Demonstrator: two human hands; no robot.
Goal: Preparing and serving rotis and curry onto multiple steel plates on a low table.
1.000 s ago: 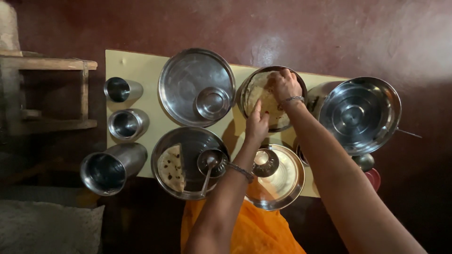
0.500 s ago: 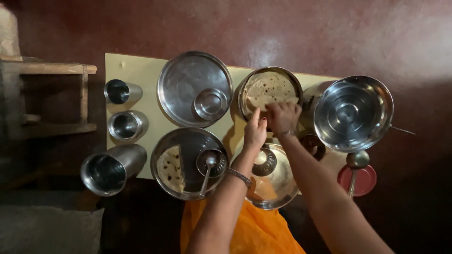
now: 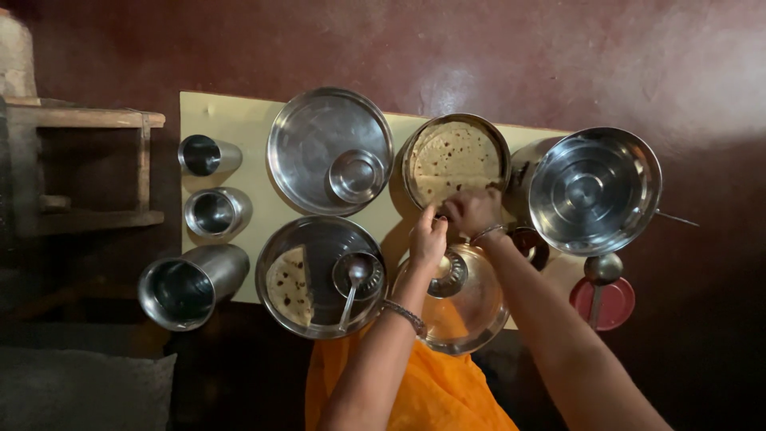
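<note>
— What has shifted over the low yellow table point(image 3: 231, 120)?

— Both hands have drawn back from the far rim of the round steel container point(image 3: 501, 152) to its near edge; the stack of flatbreads point(image 3: 455, 156) now lies uncovered — pale, flat, speckled brown.

— And the fingers?

— The right hand point(image 3: 472, 211) curls at the near rim, fingertips seemingly pinching the flatbread's edge; the left hand point(image 3: 428, 236) sits beside it, fingers bunched — whether it grips anything, I cannot tell.

— The surroundings?

— Polished steel throughout; a lidded pot point(image 3: 594, 190) to the right, an empty plate holding a small bowl point(image 3: 356, 175), a nearer plate point(image 3: 319, 275) carrying a folded flatbread and spoon, three tumblers point(image 3: 214, 211) left.
</note>
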